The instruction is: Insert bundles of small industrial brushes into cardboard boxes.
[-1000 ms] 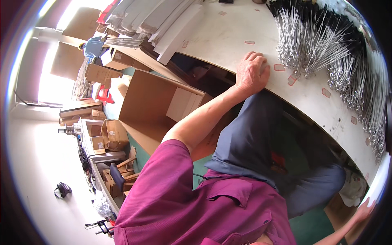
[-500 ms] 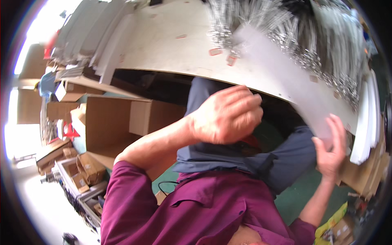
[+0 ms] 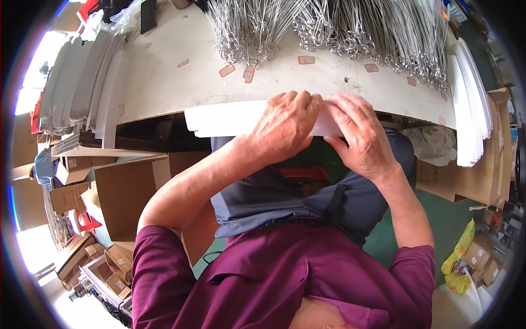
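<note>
The white sheet (image 3: 230, 118) is a long, flat, smooth strip of stiff paper or thin card, held level at the near edge of the surface (image 3: 164, 82), just in front of the person's lap. Its left end juts free, showing squared corners and what looks like a doubled layer; its right end is hidden under the hands. The left hand (image 3: 287, 123) curls over the sheet with fingers bent and closed on it from above. The right hand (image 3: 359, 134) meets it just beside, fingertips pinching the same sheet, so the two hands touch or nearly touch.

The surface is a pale, matte board with small reddish tape tabs along it. Across its far side lie bundles of thin, shiny metal wires (image 3: 329, 27) with looped ends. Stacks of similar white sheets (image 3: 82, 82) fan out at the left, and more white strips (image 3: 468, 109) stand at the right. Brown cardboard boxes (image 3: 123, 192) sit on the floor at left.
</note>
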Motion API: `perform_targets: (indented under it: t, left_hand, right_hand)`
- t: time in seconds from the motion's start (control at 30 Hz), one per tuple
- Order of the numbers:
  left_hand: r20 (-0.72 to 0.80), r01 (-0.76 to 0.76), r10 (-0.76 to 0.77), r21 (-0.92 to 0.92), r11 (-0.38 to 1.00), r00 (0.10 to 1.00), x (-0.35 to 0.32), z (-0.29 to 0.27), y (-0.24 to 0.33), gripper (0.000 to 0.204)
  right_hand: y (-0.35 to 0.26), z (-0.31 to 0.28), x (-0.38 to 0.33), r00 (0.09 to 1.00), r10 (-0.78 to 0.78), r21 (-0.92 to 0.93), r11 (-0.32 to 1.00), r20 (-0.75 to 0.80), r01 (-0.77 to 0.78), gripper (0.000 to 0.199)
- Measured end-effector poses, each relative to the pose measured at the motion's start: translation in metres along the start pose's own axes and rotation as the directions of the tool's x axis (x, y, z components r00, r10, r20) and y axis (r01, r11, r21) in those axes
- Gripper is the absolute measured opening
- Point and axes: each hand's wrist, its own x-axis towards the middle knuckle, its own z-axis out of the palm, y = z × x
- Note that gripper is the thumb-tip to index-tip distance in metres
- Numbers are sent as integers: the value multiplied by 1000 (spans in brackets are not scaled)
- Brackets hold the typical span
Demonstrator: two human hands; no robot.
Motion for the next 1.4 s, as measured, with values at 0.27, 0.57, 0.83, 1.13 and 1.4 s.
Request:
perform_targets:
  t: [0.27,0.57,0.83,1.13,1.4]
  left_hand:
    - [-131,7,7,102,995,991,-16,8,-20,60]
    - [-114,-34,100,473,880,988,-15,15,-20,33]
    - [-140,-58,148,503,862,979,-18,26,-24,35]
    - [-207,-89,152,287,954,966,-29,28,-38,50]
    - [-21,29,-28,31,999,999,-30,15,-28,55]
  right_hand:
    - [-7,22,-8,949,270,-16,961,-161,-276,51]
    - [-3,53,-12,722,681,680,471,125,-562,46]
    - [-4,43,-3,731,616,803,256,293,-538,39]
    - [1,26,10,582,543,748,-140,606,-648,30]
    - [1,20,1,633,527,776,-83,567,-625,32]
